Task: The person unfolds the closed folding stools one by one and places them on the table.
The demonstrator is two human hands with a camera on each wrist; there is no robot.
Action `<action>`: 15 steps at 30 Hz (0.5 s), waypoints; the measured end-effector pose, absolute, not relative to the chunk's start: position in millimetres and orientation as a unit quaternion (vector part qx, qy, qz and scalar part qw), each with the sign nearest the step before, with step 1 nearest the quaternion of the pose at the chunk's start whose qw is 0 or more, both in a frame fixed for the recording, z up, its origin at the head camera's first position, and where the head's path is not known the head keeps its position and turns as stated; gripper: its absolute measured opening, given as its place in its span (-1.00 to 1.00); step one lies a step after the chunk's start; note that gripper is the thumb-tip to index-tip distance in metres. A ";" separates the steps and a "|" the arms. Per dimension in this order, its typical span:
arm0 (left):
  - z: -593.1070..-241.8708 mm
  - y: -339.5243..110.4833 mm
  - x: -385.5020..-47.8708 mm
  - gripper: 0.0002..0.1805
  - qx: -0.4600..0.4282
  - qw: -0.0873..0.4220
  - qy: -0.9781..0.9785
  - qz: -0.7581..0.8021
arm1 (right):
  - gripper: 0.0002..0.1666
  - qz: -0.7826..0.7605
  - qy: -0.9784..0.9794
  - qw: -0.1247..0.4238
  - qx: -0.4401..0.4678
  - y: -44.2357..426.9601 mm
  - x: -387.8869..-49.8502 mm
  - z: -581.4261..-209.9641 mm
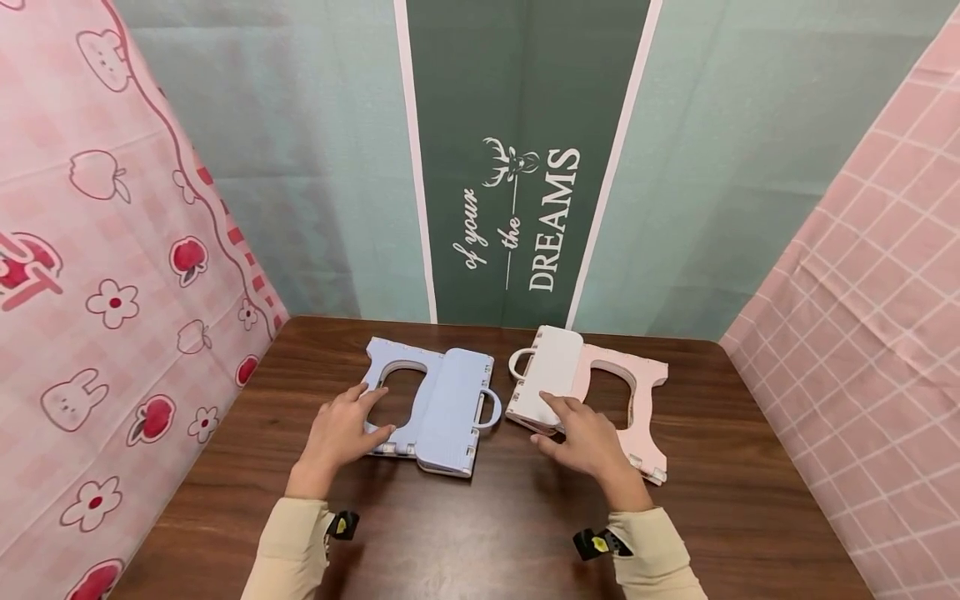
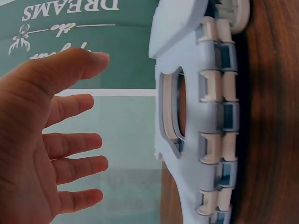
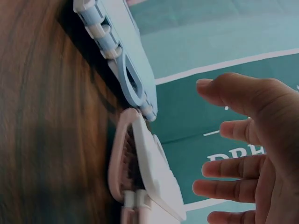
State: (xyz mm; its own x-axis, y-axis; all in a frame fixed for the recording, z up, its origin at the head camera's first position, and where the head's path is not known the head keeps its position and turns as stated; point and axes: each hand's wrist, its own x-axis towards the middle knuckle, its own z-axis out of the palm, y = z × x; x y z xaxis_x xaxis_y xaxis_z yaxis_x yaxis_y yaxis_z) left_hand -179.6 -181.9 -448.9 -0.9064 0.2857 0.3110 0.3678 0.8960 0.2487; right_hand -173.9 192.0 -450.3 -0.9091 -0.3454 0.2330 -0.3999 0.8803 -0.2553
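Two folding step stools lie folded flat on the table. The blue stool (image 1: pixel 453 408) is on the left, its loop handle (image 1: pixel 491 408) pointing right. Over its left leg panel my left hand (image 1: pixel 337 433) hovers with fingers spread, and the left wrist view shows the palm (image 2: pixel 23 177) apart from the hinged edge. On the right lies the pink stool with a white top (image 1: pixel 551 375), its white handle (image 1: pixel 517 364) facing left. My right hand (image 1: pixel 588 437) is above its near part, fingers extended; in the right wrist view nothing is in the grasp.
The brown wooden table (image 1: pixel 465 542) has its back edge against a green curtain (image 1: pixel 480 100) with printed lettering. Pink patterned cloths hang along the left (image 1: pixel 112 333) and right (image 1: pixel 862 333) sides. Dark wrist straps (image 1: pixel 592 543) sit at both sleeves.
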 end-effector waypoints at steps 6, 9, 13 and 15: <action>-456.5 -188.2 -179.1 -0.32 -0.159 0.097 -0.970 -0.155 | -0.19 0.172 -0.962 0.080 0.195 183.3 -172.6 -458.1; -460.5 -192.3 -178.8 -0.32 -0.157 0.089 -0.971 -0.158 | -0.18 0.177 -0.962 0.072 0.193 179.7 -172.4 -461.6; -464.8 -198.1 -179.1 -0.31 -0.154 0.083 -0.971 -0.163 | -0.17 0.183 -0.961 0.066 0.195 174.8 -172.2 -466.1; -466.7 -200.5 -179.7 -0.30 -0.152 0.084 -0.971 -0.164 | -0.17 0.186 -0.961 0.063 0.197 171.7 -172.4 -469.0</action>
